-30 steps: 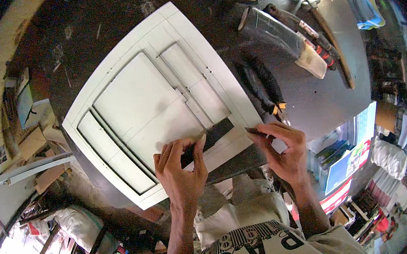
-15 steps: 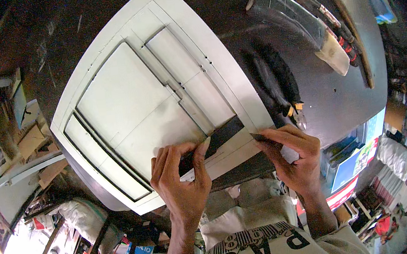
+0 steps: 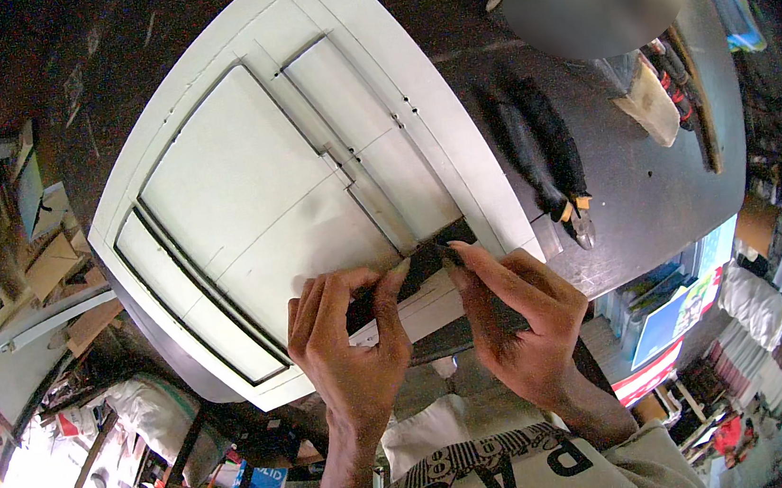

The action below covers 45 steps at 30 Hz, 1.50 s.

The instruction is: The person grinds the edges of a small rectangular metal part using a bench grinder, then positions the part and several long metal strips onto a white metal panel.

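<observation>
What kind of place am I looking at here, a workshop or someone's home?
Most likely a repair workshop. A large white panel lies on a dark workbench with black-handled pliers beside it, and scrap boards and clutter pile up around. Both hands, left hand and right hand, press on a dark strip at the panel's edge.

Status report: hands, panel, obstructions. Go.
Left hand and right hand both pinching dark strip at white panel near edge. Pliers lie clear, right.

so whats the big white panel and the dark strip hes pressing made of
White panel: looks like moulded plastic, matt with a soft sheen, with formed ribs and grooves. Dark strip under both hands: probably rubber or foam seal, dull black; too hidden to be sure.
</observation>
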Tool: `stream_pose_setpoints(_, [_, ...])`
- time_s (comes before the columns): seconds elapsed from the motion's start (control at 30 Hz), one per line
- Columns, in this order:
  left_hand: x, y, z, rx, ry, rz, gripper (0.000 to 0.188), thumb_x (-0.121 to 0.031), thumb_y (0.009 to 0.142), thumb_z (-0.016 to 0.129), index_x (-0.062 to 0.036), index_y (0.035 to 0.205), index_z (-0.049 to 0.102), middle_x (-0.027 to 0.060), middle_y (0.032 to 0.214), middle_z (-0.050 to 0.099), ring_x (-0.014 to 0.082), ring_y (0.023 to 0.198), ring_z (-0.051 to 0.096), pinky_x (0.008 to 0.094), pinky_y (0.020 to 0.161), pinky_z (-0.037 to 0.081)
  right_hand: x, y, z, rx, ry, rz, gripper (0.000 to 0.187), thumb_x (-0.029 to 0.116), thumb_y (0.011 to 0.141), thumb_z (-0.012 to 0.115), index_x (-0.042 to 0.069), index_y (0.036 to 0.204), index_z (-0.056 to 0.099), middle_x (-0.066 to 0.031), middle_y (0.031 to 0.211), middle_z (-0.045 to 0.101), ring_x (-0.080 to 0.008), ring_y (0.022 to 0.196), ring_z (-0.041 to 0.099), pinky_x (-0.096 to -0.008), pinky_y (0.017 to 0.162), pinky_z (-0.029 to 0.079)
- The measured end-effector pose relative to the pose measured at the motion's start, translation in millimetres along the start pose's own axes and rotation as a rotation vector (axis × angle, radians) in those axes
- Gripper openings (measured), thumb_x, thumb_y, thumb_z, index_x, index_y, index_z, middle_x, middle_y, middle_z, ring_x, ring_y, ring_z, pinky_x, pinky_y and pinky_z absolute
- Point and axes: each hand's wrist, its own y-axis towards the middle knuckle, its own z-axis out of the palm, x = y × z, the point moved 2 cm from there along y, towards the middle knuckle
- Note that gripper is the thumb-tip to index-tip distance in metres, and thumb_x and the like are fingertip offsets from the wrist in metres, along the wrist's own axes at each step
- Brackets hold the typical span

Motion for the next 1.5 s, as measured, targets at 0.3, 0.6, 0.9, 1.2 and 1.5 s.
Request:
stream_pose_setpoints(0.3, [-1,2,0,0.038,-0.003,-0.022,0.011,-0.006,0.077,0.073,-0.0056,0.079,0.063,0.0064,0.074,0.061,0.0247,0.067,0.057,0.0344,0.066,0.039,5,10,1,0.066,-0.023,-0.042,0.041,-0.009,0.070,0.072,0.004,0.108,0.073,-0.0119,0.070,0.065,-0.0184,0.055,0.063,-0.0281,0.050,0.046])
stream_pose_setpoints(0.6, [-3,2,-2,0.039,-0.022,-0.072,0.013,-0.007,0.078,0.073,-0.0052,0.077,0.060,0.0077,0.074,0.061,0.0254,0.067,0.057,0.0347,0.067,0.039,19,5,0,0.168,-0.195,-0.120,0.046,-0.010,0.067,0.069,0.001,0.111,0.070,-0.0108,0.062,0.057,-0.0202,0.050,0.057,-0.0330,0.047,0.043])
stream_pose_setpoints(0.9, [-10,-7,-46,-0.033,-0.065,0.006,0.015,-0.012,0.081,0.074,-0.0057,0.078,0.061,0.0064,0.073,0.063,0.0251,0.070,0.060,0.0366,0.069,0.041,-12,-28,-42,0.090,-0.282,-0.128,0.042,0.004,0.075,0.078,0.002,0.116,0.068,-0.0126,0.088,0.071,-0.0222,0.072,0.068,-0.0305,0.067,0.054])
stream_pose_setpoints(1.2, [55,-96,-344,0.001,0.243,0.470,0.025,-0.021,0.074,0.069,-0.0090,0.096,0.067,0.0049,0.093,0.067,0.0221,0.098,0.063,0.0358,0.086,0.046,286,-18,53,1.073,0.079,-0.650,0.038,0.014,0.078,0.079,0.001,0.112,0.069,-0.0146,0.100,0.070,-0.0239,0.085,0.067,-0.0330,0.076,0.052])
stream_pose_setpoints(1.5, [130,-313,-480,-0.845,0.401,-0.186,0.027,-0.019,0.074,0.078,-0.0075,0.096,0.066,0.0067,0.090,0.068,0.0249,0.084,0.068,0.0364,0.072,0.052,440,-175,255,1.487,0.214,-0.403,0.029,0.016,0.075,0.084,-0.003,0.094,0.075,-0.0100,0.084,0.073,-0.0128,0.070,0.068,-0.0262,0.065,0.054])
